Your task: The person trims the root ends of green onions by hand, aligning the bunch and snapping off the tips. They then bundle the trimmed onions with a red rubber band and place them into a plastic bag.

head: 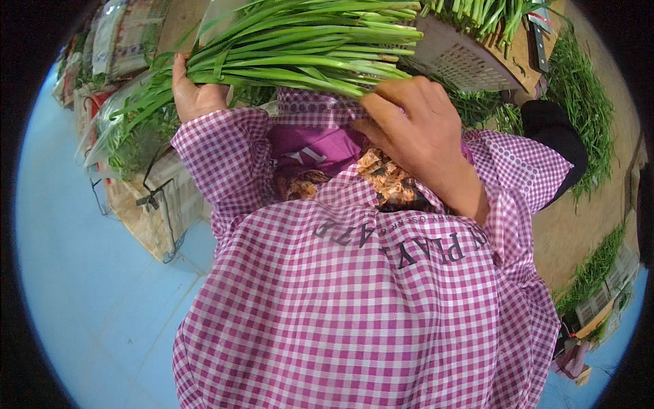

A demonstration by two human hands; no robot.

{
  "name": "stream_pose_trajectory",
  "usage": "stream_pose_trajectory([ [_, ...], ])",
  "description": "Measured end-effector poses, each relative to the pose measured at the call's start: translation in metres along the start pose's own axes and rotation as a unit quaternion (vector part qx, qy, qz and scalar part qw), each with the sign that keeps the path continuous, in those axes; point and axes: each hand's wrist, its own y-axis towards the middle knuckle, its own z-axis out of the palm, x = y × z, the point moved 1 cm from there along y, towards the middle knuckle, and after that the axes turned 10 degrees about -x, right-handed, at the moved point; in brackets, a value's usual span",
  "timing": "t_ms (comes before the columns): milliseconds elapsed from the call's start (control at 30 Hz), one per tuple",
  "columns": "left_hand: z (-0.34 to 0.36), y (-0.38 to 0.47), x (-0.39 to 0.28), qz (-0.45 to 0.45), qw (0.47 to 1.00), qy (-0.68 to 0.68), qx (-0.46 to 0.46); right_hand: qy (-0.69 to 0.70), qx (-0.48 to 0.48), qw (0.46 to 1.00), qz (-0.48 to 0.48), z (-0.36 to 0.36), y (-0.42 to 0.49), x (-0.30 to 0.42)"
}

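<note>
A bunch of long green leafy stalks [301, 51] lies sideways in front of my chest, cut ends to the right. My left hand [199, 97] holds it near the leafy end, with the thumb up and most of the fingers hidden beneath the leaves. My right hand [419, 117], slightly blurred, is bent beside the lower stalks near their cut ends. Its fingertips reach the lowest stalk, but whether they pinch it is unclear. Below the bunch is a purple-and-white checked garment [347, 286] that I wear.
More cut stalks [475, 15] lie on a board [541, 48] over a perforated plastic basket [454, 56]. A black-handled knife [539, 48] rests at the board's edge. Loose greens [582, 112] are heaped at right. A clear plastic bag [102, 133] and greens [138, 148] stand left.
</note>
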Motion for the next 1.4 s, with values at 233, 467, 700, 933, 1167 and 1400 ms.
stream_pose_trajectory([
  [233,-0.010,0.010,-0.003,-0.019,1.000,0.002,0.010,0.020,-0.059,0.989,0.133,-0.027,-0.018,-0.021],
  [467,-0.007,0.008,0.002,-0.004,0.999,0.031,-0.009,0.104,-0.193,0.856,0.468,-0.074,-0.046,-0.021],
  [700,-0.006,0.003,0.001,-0.023,1.000,0.006,0.019,0.076,-0.160,0.903,0.390,-0.056,-0.019,-0.029],
  [933,-0.008,0.004,-0.001,-0.023,0.996,-0.054,0.066,0.128,-0.061,0.926,0.350,-0.041,0.014,-0.028],
  [1167,-0.011,0.010,-0.001,-0.079,0.970,-0.146,0.176,0.118,0.007,0.964,0.237,-0.017,0.021,-0.033],
  [1400,-0.002,-0.004,-0.005,-0.068,0.967,-0.164,0.181,0.133,0.108,0.926,0.336,-0.007,0.031,-0.011],
])
